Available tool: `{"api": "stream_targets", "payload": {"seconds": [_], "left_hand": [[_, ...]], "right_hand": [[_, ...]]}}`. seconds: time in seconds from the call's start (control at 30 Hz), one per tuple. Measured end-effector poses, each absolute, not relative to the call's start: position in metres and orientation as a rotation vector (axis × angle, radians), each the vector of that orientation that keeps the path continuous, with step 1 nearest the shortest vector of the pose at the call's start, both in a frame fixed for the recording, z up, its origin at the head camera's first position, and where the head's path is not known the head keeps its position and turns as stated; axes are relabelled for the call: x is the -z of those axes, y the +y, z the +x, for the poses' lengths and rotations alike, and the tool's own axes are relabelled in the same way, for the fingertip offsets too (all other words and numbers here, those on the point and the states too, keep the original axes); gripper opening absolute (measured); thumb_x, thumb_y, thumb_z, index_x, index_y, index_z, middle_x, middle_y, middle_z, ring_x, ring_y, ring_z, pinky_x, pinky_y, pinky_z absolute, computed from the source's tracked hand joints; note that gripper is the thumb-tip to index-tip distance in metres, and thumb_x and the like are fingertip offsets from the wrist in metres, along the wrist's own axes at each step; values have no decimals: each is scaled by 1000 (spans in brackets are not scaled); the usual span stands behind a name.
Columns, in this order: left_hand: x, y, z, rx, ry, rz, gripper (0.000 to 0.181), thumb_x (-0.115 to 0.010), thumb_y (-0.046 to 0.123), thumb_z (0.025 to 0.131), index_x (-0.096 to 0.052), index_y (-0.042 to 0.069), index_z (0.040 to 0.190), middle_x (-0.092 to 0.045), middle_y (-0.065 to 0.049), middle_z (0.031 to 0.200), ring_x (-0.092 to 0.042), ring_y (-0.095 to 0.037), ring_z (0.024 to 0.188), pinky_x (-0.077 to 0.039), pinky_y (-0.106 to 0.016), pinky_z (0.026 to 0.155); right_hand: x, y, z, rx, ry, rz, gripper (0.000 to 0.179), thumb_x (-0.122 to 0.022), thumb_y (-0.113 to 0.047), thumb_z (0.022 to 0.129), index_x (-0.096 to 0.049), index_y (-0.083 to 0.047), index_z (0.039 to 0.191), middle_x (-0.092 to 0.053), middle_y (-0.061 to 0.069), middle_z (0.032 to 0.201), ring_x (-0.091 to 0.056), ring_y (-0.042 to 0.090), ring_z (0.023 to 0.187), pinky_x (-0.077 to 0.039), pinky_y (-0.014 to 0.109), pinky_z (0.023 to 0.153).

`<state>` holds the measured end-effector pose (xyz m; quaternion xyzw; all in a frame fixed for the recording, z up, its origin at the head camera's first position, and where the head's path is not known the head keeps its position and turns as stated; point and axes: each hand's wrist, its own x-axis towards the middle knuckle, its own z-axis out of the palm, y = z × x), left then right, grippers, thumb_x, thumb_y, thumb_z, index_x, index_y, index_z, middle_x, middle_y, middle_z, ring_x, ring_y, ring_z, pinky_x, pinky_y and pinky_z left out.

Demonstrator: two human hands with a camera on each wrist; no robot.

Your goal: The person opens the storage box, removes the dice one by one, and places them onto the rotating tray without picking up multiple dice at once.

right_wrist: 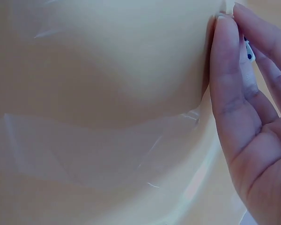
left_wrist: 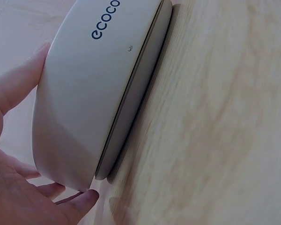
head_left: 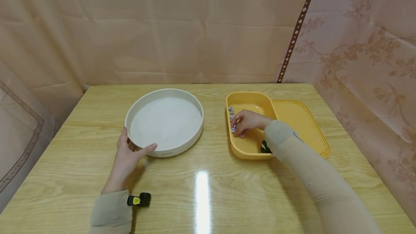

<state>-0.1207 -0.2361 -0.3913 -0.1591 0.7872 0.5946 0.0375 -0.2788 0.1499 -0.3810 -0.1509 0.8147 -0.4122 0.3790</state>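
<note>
A round white tray (head_left: 165, 118) with a low wall, marked "ecoco" in the left wrist view, stands on the table. My left hand (head_left: 131, 154) holds its near left side, thumb at the rim and fingers round the outer wall and lower edge. My right hand (head_left: 248, 122) reaches into a yellow box (head_left: 251, 155). Its fingers pinch at a small white piece with dark spots (right_wrist: 249, 51), partly hidden by the fingers. Several small blue-and-white patterned pieces (head_left: 231, 110) lie along the box's left wall; their kind is unclear.
A flat yellow lid (head_left: 299, 125) lies to the right of the box, partly under it or behind it. The wooden table (head_left: 175, 190) reaches back to a beige curtain (head_left: 175, 28). A black wrist device (head_left: 139, 200) sits at my left sleeve.
</note>
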Motion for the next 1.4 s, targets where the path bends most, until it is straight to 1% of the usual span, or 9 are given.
{"api": "stream_targets", "payload": {"seconds": [0.23, 0.4, 0.6, 0.7, 0.8, 0.93, 1.07, 1.23, 1.4], "left_hand": [[391, -236, -120, -1831, 2415, -480, 126, -80, 25, 85, 25, 20, 155, 20, -12, 164, -7, -36, 153, -23, -45, 124], [390, -236, -120, -1832, 2419, -476, 126, -80, 25, 85, 25, 20, 155, 20, -12, 164, -7, -37, 153, -23, -45, 124], [389, -235, -121, -1836, 2417, -487, 127, -80, 26, 85, 25, 20, 155, 20, -12, 164, -8, -35, 153, -23, -45, 124], [389, -236, -121, -1827, 2425, -488, 127, -80, 27, 85, 25, 19, 155, 19, -12, 164, -7, -35, 153, -22, -44, 124], [389, -236, -120, -1826, 2424, -480, 127, -80, 26, 85, 26, 19, 154, 20, -12, 163, -6, -35, 153, -22, -44, 125], [388, -236, -119, -1829, 2418, -471, 126, -79, 26, 85, 26, 19, 154, 21, -12, 163, -6, -35, 153, -22, -45, 125], [388, -236, -118, -1824, 2416, -466, 126, -79, 26, 86, 27, 19, 154, 21, -12, 163, -6, -35, 153, -22, -45, 125], [386, -235, -117, -1823, 2417, -455, 125, -78, 25, 86, 27, 19, 154, 22, -12, 163, -7, -36, 153, -22, -45, 124], [386, -235, -116, -1827, 2414, -451, 125, -79, 25, 86, 26, 19, 154, 21, -13, 163, -7, -36, 153, -22, -45, 125]], "right_hand": [[379, 151, -278, 1080, 2078, -382, 21, -67, 5, 86, -60, 9, 105, -71, 3, 73, -65, 10, 60, -60, 23, 60], [376, 155, -279, 1107, 2058, -385, 24, -66, 2, 87, -60, 10, 109, -72, 6, 75, -67, 13, 61, -62, 27, 62], [371, 158, -280, 1183, 2035, -392, 28, -62, 2, 88, -59, 13, 113, -73, 10, 80, -69, 16, 65, -64, 31, 66], [368, 159, -280, 1188, 2043, -391, 29, -64, 1, 88, -60, 13, 114, -73, 11, 83, -70, 17, 68, -64, 33, 70], [365, 160, -281, 1185, 2058, -392, 29, -64, 0, 88, -59, 13, 114, -74, 13, 88, -70, 16, 70, -64, 32, 71], [362, 161, -283, 1213, 2060, -407, 31, -60, 2, 88, -57, 16, 115, -74, 16, 93, -69, 14, 71, -63, 28, 70], [358, 161, -283, 1249, 2049, -439, 32, -59, 2, 89, -55, 18, 116, -73, 19, 97, -68, 13, 71, -62, 26, 70], [351, 161, -282, 1266, 2086, -450, 33, -61, -4, 91, -57, 15, 117, -71, 17, 97, -69, 14, 73, -62, 28, 73], [342, 160, -282, 1285, 2118, -449, 33, -63, -8, 93, -58, 12, 118, -70, 18, 101, -71, 19, 78, -63, 32, 77]]}}
